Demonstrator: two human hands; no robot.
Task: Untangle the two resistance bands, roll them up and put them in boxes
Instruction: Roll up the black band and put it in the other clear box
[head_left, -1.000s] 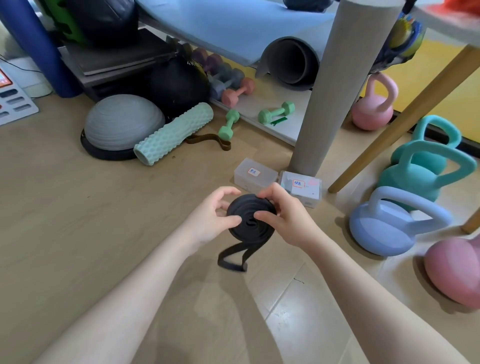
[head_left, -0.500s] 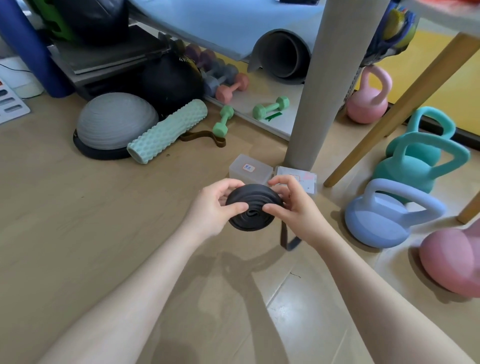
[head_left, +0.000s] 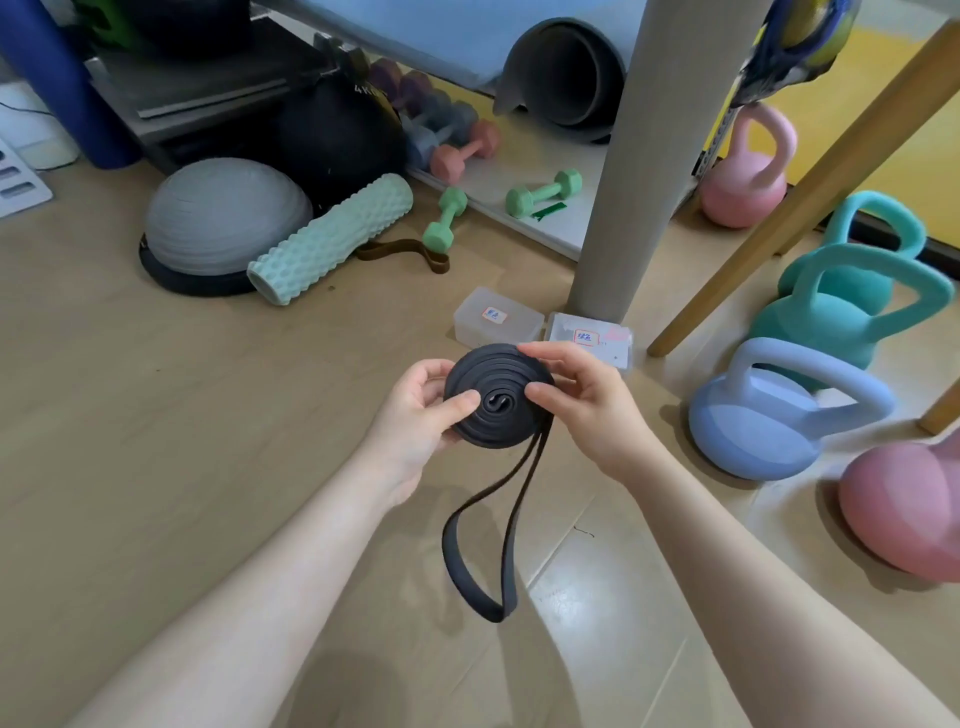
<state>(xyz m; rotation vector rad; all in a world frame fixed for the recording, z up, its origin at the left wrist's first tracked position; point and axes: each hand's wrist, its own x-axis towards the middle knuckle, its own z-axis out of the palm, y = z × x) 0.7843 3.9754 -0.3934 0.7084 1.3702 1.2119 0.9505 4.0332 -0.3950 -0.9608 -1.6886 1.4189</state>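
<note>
Rubber tail of the black resistance band (head_left: 497, 402) hangs as a long flat loop toward the floor (head_left: 156, 441), nearest the viewer. Above it, left hand (head_left: 415, 415) and right hand (head_left: 582, 405) both pinch the flat spiral coil, face up. Beyond, two translucent lidded labelled boxes (head_left: 496, 319) sit beside the post (head_left: 623, 182), contents unclear; a brown band (head_left: 405, 252) lies farther left.

Beige floor (head_left: 130, 415); grey column (head_left: 631, 156); wooden table leg (head_left: 810, 197).
</note>
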